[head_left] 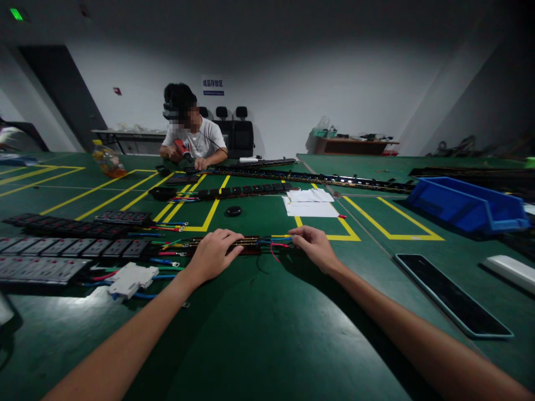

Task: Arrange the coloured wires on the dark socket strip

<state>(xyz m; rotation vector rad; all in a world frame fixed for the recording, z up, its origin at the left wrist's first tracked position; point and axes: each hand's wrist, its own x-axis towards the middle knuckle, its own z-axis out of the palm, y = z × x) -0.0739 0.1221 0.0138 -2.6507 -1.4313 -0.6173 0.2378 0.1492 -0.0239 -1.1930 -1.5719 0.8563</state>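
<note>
My left hand [215, 250] grips a dark strip with copper-coloured bars [251, 243], fingers over its far side and thumb along its near side. From the strip's right end run blue, yellow and red wires [278, 240] with ring terminals, and a thin pink wire [273, 253] curls off toward me. The fingertips of my right hand [314, 246] are pinched at the ends of these wires; which wire they hold is partly hidden. Left of my left hand lie socket strips [75, 249] with coloured leads and a white breaker [131, 279].
A phone [451, 292] and a blue bin [468, 206] are at the right. White papers [311, 203], a small black round object [233, 211] and more strips [246, 190] lie beyond my hands. Across the table a person [194, 136] holds a red power drill [183, 149]. A bottle [108, 160] stands far left.
</note>
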